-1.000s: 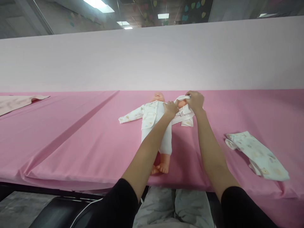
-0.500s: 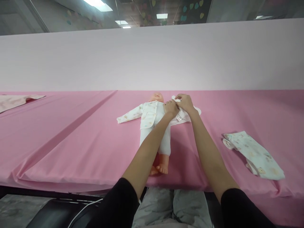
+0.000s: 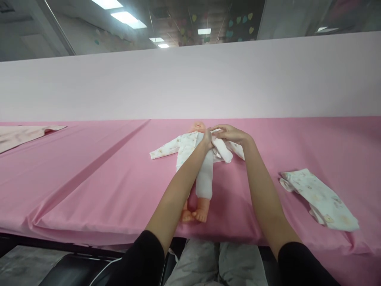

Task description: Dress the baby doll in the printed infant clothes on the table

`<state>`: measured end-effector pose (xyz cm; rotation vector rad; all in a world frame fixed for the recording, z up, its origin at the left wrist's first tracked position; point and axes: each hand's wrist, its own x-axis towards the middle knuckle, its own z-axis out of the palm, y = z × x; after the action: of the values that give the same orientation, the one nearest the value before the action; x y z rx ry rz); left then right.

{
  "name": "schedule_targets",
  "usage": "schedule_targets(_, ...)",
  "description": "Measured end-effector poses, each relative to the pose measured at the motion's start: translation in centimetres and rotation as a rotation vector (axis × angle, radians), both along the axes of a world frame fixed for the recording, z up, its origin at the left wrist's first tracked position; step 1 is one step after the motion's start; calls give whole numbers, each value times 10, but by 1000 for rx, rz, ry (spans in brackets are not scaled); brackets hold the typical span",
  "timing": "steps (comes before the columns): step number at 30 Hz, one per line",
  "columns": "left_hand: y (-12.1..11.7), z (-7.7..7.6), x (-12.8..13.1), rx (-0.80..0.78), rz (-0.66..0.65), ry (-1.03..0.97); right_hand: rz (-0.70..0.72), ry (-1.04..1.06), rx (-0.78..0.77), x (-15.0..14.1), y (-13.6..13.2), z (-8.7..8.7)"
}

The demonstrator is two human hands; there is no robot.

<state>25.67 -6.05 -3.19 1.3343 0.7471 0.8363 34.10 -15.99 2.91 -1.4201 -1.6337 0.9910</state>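
A baby doll (image 3: 204, 180) lies on its back on the pink sheet, feet toward me, in a white bodysuit. A printed baby jacket (image 3: 187, 146) covers its shoulder and arm on the left of the view. The jacket's other side lies spread on the right, with a sleeve (image 3: 237, 150) beyond the doll's white-clad arm (image 3: 222, 150). My left hand (image 3: 208, 139) is closed at the doll's right-side shoulder; what it grips is hidden. My right hand (image 3: 230, 133) reaches in from the right, finger and thumb pinching the jacket's cloth near the neck.
Folded printed baby clothing (image 3: 321, 198) lies on the pink sheet (image 3: 98, 186) at right. A pale pink cloth (image 3: 24, 135) rests at the far left. A white wall panel (image 3: 190, 83) rises behind the sheet, with glass above it.
My hands have come closer together at the doll's shoulder. The doll's white-clad arm now shows, angled down and right over the jacket. The view has tilted slightly upward.
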Motion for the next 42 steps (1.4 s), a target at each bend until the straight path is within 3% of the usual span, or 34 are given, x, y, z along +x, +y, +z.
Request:
schedule_targets(4, -6, 14, -25, 246, 12, 275, 212, 70, -73, -1, -8, 6)
schedule_targets(9, -19, 23, -57, 737, 81, 669, 339, 103, -80, 10, -15, 10)
schedule_targets(12, -30, 15, -83, 955, 324, 820, 269, 153, -1, 16, -15, 11)
schedule_targets(16, -45, -5, -121, 1171, 486, 966, -77, -50, -64, 15, 3, -4)
schedule_targets(18, -51, -13, -132, 1163, 527, 971, -233, -180, -179, 6, 19, -20)
schedule_targets(20, -56, -19, -137, 1079, 547, 948, -285, -199, -255, -7, 33, -38)
schedule_targets(25, -59, -26, -148, 917, 343, 794, -478, -106, -93, -27, 52, -65)
schedule_targets(28, -54, -26, -158, 744, 185, 741, -485, 165, -173, -22, 51, -67)
schedule_targets(31, -50, -25, -163, 581, 113, 729, -428, 327, -275, -18, 47, -64)
schedule_targets(35, -49, -29, -158, 585, 122, 634, -261, 678, -342, -32, 50, -55)
schedule_targets(37, -49, -33, -154, 577, 119, 582, -257, 783, -288, -42, 56, -51)
schedule_targets(40, -48, -41, -148, 557, 95, 505, -363, 850, -124, -50, 68, -49)
schedule_targets(42, -47, -47, -142, 567, 109, 445, -321, 873, -22, -51, 71, -50)
